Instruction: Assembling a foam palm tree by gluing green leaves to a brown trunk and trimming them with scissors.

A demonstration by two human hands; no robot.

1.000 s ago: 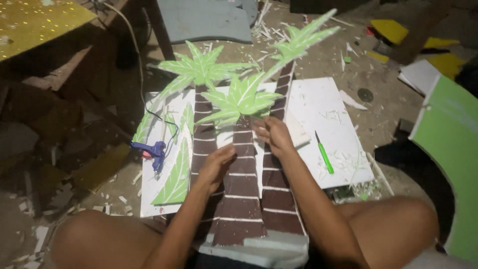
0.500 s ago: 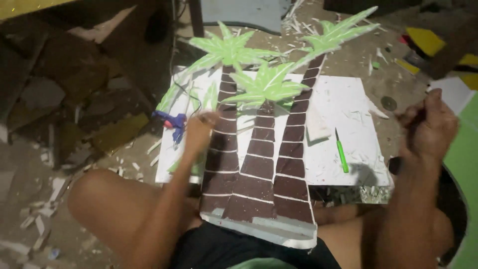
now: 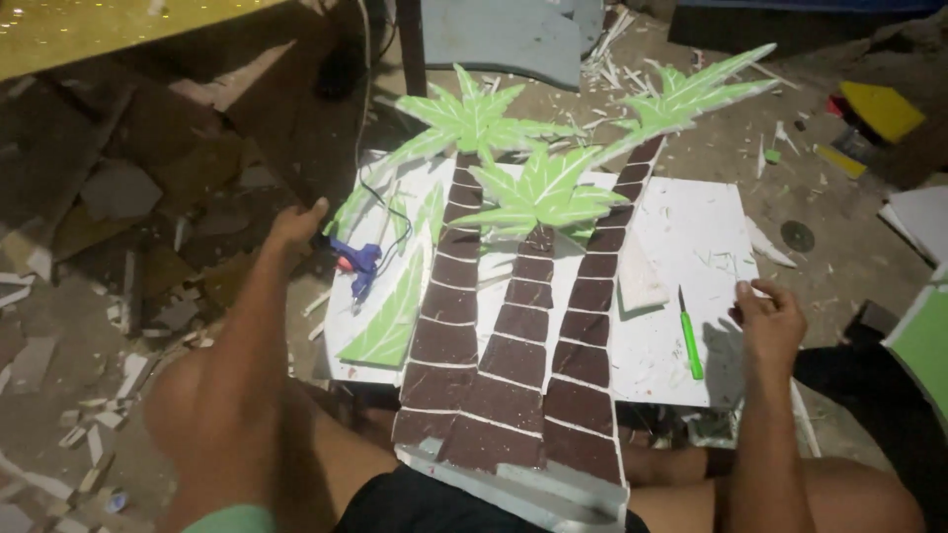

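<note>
Item: cut-out foam model of three palm trees with brown segmented trunks and green fronds point(image 3: 513, 336), lying on a white rectangular foam board point(image 3: 681, 227) on the floor, its base resting across the seated person's legs. No containers are in view.

Beside it, on the board's left part: a blue hot-glue gun with a black cord point(image 3: 357, 265), next to a loose green leaf-shaped foam piece point(image 3: 387, 316). On the board's right part: a green-handled craft knife point(image 3: 689, 338) and a small white foam offcut point(image 3: 642, 281).

Edges and room: the board's right edge sits near the right hand point(image 3: 768, 321); the left edge lies by the glue gun. Foam scraps and slivers litter the floor point(image 3: 138, 326) to the left; yellow foam pieces point(image 3: 879, 111) lie far right, well apart.

Hands: left hand point(image 3: 294, 225), fingers loosely spread and holding nothing, just left of the glue gun. Right hand at the board's right edge, fingers curled; whether they pinch anything cannot be told. Both hands are apart from the palm model, one on each side.
</note>
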